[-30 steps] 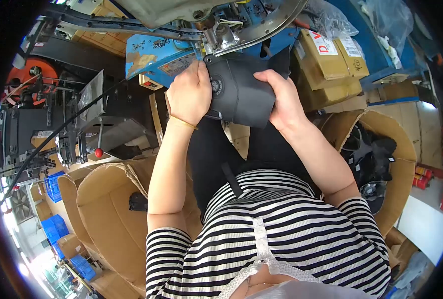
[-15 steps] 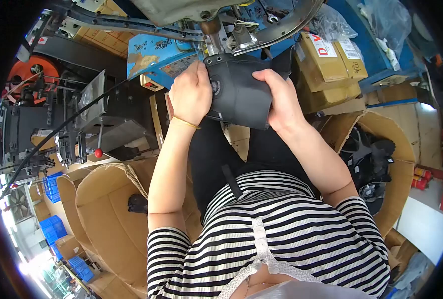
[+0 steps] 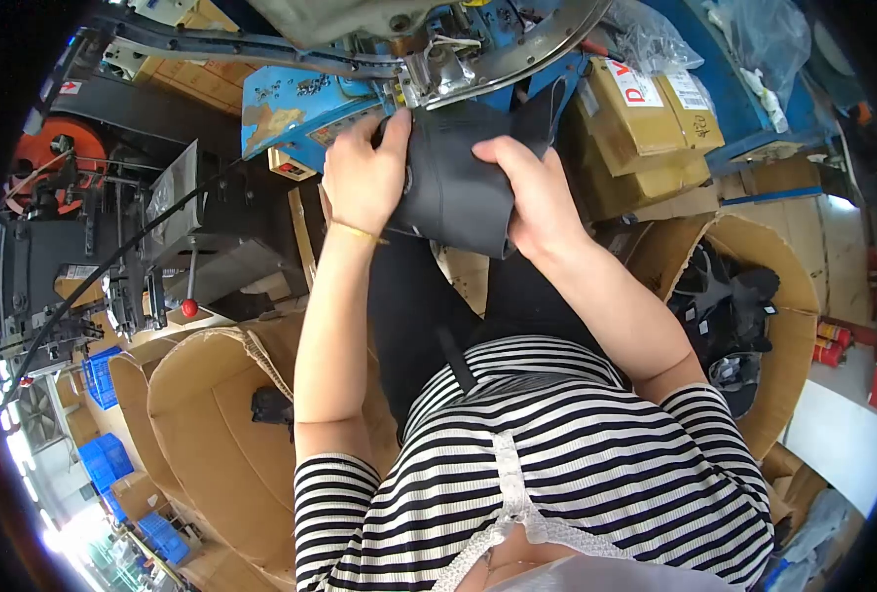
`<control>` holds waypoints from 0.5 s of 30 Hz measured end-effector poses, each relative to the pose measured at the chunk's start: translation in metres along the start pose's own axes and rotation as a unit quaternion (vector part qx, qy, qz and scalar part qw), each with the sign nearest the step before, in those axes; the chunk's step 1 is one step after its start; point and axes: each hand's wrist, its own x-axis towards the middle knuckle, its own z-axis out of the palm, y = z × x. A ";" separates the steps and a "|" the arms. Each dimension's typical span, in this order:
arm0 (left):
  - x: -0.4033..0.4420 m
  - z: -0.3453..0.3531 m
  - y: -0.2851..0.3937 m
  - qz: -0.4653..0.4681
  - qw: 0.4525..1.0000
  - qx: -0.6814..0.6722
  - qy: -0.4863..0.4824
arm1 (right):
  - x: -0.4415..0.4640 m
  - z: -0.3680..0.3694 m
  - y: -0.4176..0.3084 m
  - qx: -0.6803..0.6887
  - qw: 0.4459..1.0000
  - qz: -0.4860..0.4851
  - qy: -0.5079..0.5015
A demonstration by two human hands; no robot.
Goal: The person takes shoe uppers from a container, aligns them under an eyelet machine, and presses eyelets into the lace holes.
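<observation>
A black boot upper is stretched between both hands, with its far edge at the metal head of a machine. My left hand grips its left side, thumb on top, and covers most of a round emblem there. My right hand is closed on the right side, thumb lying across the top face. Behind the right fingers a black flap of the upper sticks up. The far edge is partly hidden under the machine head, so I cannot tell exactly how it sits there.
A blue machine part with small dark bits on it stands at the left. Taped cardboard boxes are stacked at the right. A large carton holds black footwear pieces. Another open carton is at the lower left, near a red-knobbed lever.
Both hands and the boot upper have shifted a little to the left. The metal eyelets on the far edge are no longer visible, and my left hand covers more of the emblem.
</observation>
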 end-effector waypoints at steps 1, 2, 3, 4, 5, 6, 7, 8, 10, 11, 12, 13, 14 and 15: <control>0.004 -0.005 0.004 -0.027 0.998 0.009 -0.048 | 0.000 0.003 -0.002 -0.012 1.000 0.008 0.013; 0.004 -0.004 0.002 -0.033 0.998 0.007 -0.055 | 0.004 -0.001 -0.005 -0.034 0.999 0.016 -0.022; 0.006 -0.003 0.001 -0.035 0.998 0.006 -0.059 | 0.005 0.001 -0.005 -0.020 1.000 0.016 -0.004; 0.006 -0.003 -0.001 -0.037 0.997 0.005 -0.064 | 0.005 0.002 -0.004 -0.007 1.000 0.017 0.015; 0.004 0.000 -0.006 -0.037 0.996 -0.035 -0.069 | 0.002 0.001 -0.003 0.000 1.000 0.022 0.015; 0.003 0.000 -0.007 -0.046 0.996 -0.021 -0.076 | 0.000 -0.001 -0.004 0.006 1.000 0.025 0.013; 0.003 -0.001 -0.003 -0.052 0.995 -0.008 -0.081 | 0.001 -0.001 -0.005 0.012 1.000 0.025 0.010; 0.002 -0.003 0.002 -0.059 0.994 0.004 -0.087 | 0.003 0.001 -0.007 0.006 1.000 0.020 0.012; 0.002 -0.005 0.010 -0.056 0.996 0.037 -0.064 | 0.006 0.000 -0.006 -0.006 1.000 0.016 0.023; 0.004 -0.006 0.010 -0.045 0.996 0.049 -0.059 | 0.008 -0.001 -0.008 -0.026 1.000 0.013 -0.001; 0.005 -0.006 0.009 -0.037 0.996 0.061 -0.054 | 0.007 0.001 -0.008 -0.022 1.000 0.008 0.007; 0.005 -0.006 0.009 -0.044 0.995 0.063 -0.056 | 0.005 0.003 -0.006 -0.017 1.000 0.006 0.015; 0.003 -0.004 0.006 -0.052 0.995 0.062 -0.063 | 0.002 0.003 -0.003 -0.013 1.000 0.005 0.023; 0.002 -0.003 0.005 -0.058 0.994 0.060 -0.067 | 0.000 0.001 -0.001 -0.008 1.000 0.010 0.025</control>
